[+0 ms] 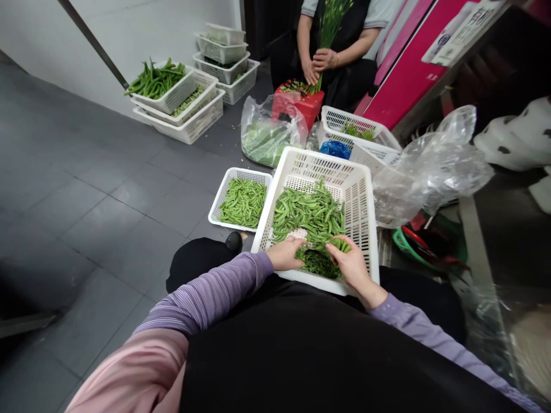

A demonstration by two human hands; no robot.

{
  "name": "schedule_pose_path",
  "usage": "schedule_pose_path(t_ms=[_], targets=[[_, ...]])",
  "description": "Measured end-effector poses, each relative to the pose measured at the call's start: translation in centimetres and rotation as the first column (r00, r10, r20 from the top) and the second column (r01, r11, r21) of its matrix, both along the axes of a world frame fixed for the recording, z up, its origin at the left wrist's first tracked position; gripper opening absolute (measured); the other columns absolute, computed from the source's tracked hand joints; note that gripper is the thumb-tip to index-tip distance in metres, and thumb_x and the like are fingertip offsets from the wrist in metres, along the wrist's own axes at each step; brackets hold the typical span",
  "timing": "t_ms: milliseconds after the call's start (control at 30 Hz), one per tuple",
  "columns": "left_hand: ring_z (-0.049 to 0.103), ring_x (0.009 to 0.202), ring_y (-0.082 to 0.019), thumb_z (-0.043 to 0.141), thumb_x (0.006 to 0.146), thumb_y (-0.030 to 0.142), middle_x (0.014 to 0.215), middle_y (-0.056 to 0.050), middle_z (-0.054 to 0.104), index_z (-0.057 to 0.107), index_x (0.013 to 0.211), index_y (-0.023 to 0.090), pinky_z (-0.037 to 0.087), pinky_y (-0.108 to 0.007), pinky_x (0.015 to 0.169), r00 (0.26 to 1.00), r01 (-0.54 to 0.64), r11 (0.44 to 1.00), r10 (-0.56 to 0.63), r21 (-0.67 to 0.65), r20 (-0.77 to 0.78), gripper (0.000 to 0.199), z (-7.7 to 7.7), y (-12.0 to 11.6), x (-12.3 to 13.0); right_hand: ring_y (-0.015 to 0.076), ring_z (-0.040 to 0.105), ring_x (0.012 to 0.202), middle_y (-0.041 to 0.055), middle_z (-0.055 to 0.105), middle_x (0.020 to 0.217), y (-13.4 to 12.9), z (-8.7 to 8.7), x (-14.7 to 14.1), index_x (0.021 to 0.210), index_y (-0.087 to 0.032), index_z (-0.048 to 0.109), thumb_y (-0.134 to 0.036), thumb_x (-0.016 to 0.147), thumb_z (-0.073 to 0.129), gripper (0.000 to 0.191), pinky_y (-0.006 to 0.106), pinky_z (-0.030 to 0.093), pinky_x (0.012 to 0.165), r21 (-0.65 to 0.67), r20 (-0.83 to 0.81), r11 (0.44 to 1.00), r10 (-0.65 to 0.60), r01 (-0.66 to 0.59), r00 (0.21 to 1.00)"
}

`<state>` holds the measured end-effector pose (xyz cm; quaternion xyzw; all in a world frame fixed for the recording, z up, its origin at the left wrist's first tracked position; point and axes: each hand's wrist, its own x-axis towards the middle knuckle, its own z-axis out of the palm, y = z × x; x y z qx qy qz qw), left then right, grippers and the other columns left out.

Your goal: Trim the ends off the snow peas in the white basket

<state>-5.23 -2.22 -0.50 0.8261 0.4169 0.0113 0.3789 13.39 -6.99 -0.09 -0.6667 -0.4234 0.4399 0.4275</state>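
Item: a left hand (284,254) in a finely striped purple sleeve (210,292), its fingers curved downward and partly hidden at the near edge of the pile; whether it grips anything cannot be told. Item: a right hand (350,267) in a plain lilac sleeve (413,321), pinching a few bright green pea pods (340,245) between thumb and fingers. Item: a large white slotted plastic crate (361,195), tilted against the person's black-covered lap (301,355), holding a heap of bright green pea pods (307,212), with a darker green tangle of fine leafy matter (318,264) between the hands and a small pale patch (298,233), too unclear to name, just beside the left fingers. Item: a shallow white slotted basket (245,173) of similar pods (243,202), just beside the crate on the grey tile floor (99,229). Item: a crumpled clear plastic bag (430,172) to the right. Item: a white basket of greens (357,129) and a blue plastic bag (334,149), beyond the crate. Item: a clear bag of green produce (269,137), beside a red stool (299,106). Item: a seated co-worker's hands (318,66), gripping a bunch of long thin green stalks (329,34) above the stool. Item: stacked white baskets (176,117), the top one filled with long green pods (155,80), near the wall.
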Motion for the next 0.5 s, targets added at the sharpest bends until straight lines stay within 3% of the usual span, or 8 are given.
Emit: schedule_pose_path(t_ms=[100, 200, 267, 300, 367, 433, 467, 500], targets=[[0.053, 0.091, -0.016, 0.047, 0.077, 0.042, 0.111, -0.007, 0.049, 0.042, 0.121, 0.022, 0.041, -0.026, 0.078, 0.99, 0.038, 0.996, -0.049, 0.082, 0.132, 0.049, 1.0, -0.3, 0.3, 0.009, 0.038, 0.037, -0.0073, 0.046, 0.043, -0.2, -0.7, -0.6, 0.086, -0.02, 0.053, -0.044, 0.061, 0.066, 0.038, 0.021, 0.029, 0.037, -0.049, 0.015, 0.997, 0.068, -0.067, 0.998], [0.055, 0.085, -0.015, 0.037, 0.084, 0.036, 0.093, -0.004, 0.058, 0.057, 0.098, 0.021, 0.041, -0.024, 0.075, 0.988, 0.136, 0.984, -0.144, 0.113, 0.057, 0.029, 1.2, -0.2, 0.5, 0.01, 0.038, 0.038, -0.0067, 0.046, 0.045, -0.2, -0.9, -0.8, 0.092, -0.019, 0.053, -0.047, 0.065, 0.062, 0.04, 0.022, 0.03, 0.038, -0.068, 0.074, 0.99, 0.125, -0.12, 0.989], [0.057, 0.076, -0.015, 0.034, 0.085, 0.035, 0.082, -0.004, 0.061, 0.06, 0.086, 0.019, 0.042, -0.024, 0.069, 0.99, 0.138, 0.983, -0.134, 0.122, -0.04, 0.03, 1.0, 0.0, 0.5, 0.0124, 0.045, 0.045, -0.003, 0.052, 0.054, -0.1, -0.7, -0.4, 0.097, -0.018, 0.054, -0.046, 0.069, 0.058, 0.04, 0.024, 0.035, 0.044, -0.011, 0.265, 0.986, 0.164, -0.167, 0.95], [0.057, 0.073, -0.016, 0.034, 0.085, 0.036, 0.079, -0.005, 0.061, 0.06, 0.084, 0.018, 0.042, -0.024, 0.067, 0.989, 0.132, 0.982, -0.122, 0.136, -0.081, 0.031, 0.8, 0.1, 0.5, 0.0143, 0.049, 0.052, 0.0001, 0.055, 0.062, 0.0, -0.5, -0.1, 0.1, -0.018, 0.055, -0.045, 0.071, 0.056, 0.04, 0.025, 0.038, 0.049, 0.024, 0.406, 0.974, 0.197, -0.226, 0.892], [0.058, 0.069, -0.017, 0.035, 0.085, 0.037, 0.075, -0.006, 0.062, 0.06, 0.081, 0.017, 0.041, -0.025, 0.064, 0.983, 0.156, 0.971, -0.133, 0.183, -0.128, 0.032, 0.5, 0.2, 0.4, 0.0176, 0.053, 0.069, 0.0058, 0.059, 0.079, 0.4, 0.1, 0.4, 0.106, -0.019, 0.055, -0.038, 0.075, 0.054, 0.037, 0.027, 0.04, 0.06, 0.031, 0.672, 0.894, 0.312, -0.446, 0.672], [0.058, 0.068, -0.018, 0.038, 0.084, 0.038, 0.074, -0.007, 0.062, 0.06, 0.078, 0.016, 0.041, -0.026, 0.063, 0.971, 0.228, 0.943, -0.202, 0.24, -0.129, 0.032, 0.3, 0.0, 0.4, 0.0176, 0.053, 0.076, 0.0077, 0.058, 0.084, 0.9, 0.7, 0.7, 0.103, -0.019, 0.058, -0.031, 0.077, 0.051, 0.029, 0.026, 0.039, 0.064, -0.089, 0.796, 0.722, 0.465, -0.687, 0.386], [0.058, 0.069, -0.018, 0.038, 0.084, 0.037, 0.074, -0.007, 0.062, 0.06, 0.077, 0.016, 0.041, -0.026, 0.062, 0.965, 0.258, 0.928, -0.235, 0.268, -0.118, 0.031, 0.3, -0.1, 0.4, 0.0167, 0.053, 0.075, 0.0073, 0.057, 0.082, 1.3, 0.9, 0.7, 0.097, -0.019, 0.06, -0.029, 0.078, 0.05, 0.023, 0.025, 0.038, 0.064, -0.157, 0.799, 0.626, 0.535, -0.764, 0.275], [0.058, 0.069, -0.018, 0.039, 0.084, 0.035, 0.075, -0.007, 0.062, 0.059, 0.076, 0.016, 0.04, -0.026, 0.063, 0.963, 0.27, 0.917, -0.251, 0.296, -0.1, 0.03, 0.3, -0.2, 0.4, 0.0159, 0.052, 0.074, 0.0062, 0.057, 0.079, 1.7, 1.1, 0.6, 0.088, -0.018, 0.061, -0.028, 0.077, 0.051, 0.018, 0.024, 0.038, 0.063, -0.198, 0.777, 0.556, 0.591, -0.807, 0.217]])
